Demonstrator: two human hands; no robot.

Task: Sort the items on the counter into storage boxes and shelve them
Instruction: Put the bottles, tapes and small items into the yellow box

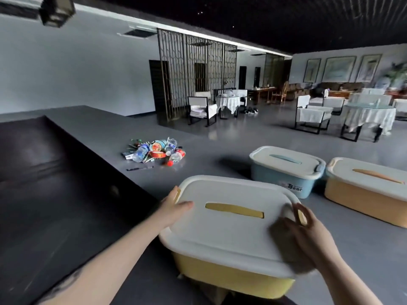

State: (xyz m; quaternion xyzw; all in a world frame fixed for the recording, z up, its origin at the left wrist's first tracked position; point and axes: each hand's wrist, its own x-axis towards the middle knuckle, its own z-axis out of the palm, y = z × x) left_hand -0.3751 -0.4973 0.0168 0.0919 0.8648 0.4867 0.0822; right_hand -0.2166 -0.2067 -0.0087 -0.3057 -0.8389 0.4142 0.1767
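A yellow storage box (231, 278) with a white lid (229, 230) sits at the counter's near edge. My left hand (174, 208) grips the lid's left end, thumb on top. My right hand (306, 232) grips the lid's right end by its yellow latch. A blue box (286, 179) and an orange box (361, 201), both with white lids shut, stand to the right on the grey counter (220, 155). A heap of water bottles, tape rolls and small items (156, 150) lies further back on the counter, with a black pen (139, 168) in front of it.
A raised black ledge (55, 194) runs along the left side of the counter. Beyond the counter are draped dining tables (367, 115), white chairs (201, 110) and a metal lattice screen (196, 73).
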